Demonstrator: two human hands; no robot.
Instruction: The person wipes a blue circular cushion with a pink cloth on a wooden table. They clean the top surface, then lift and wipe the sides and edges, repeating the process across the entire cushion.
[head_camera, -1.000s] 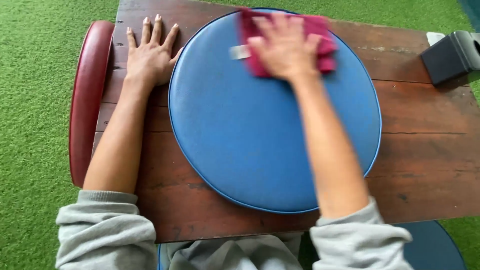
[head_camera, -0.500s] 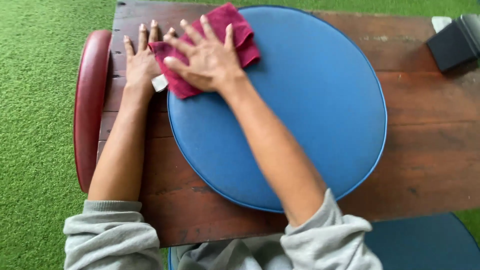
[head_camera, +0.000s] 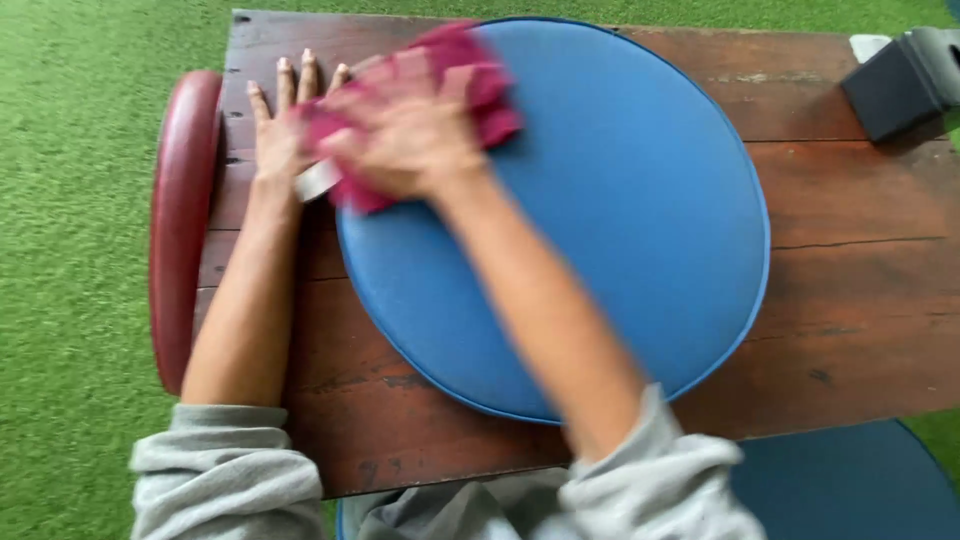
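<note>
The right hand (head_camera: 405, 140), blurred, lies spread and flat on a red cloth (head_camera: 470, 75), pressing it onto the upper left of the round blue cushion (head_camera: 590, 230). The left hand (head_camera: 280, 125) rests open, fingers straight, on the wooden surface (head_camera: 850, 260) just beside the cushion, grasping nothing. The cloth looks crumpled, and the cushion's cover looks smooth with piped edging.

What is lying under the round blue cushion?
The blue cushion lies on a wooden table. Anything between them is covered.
</note>
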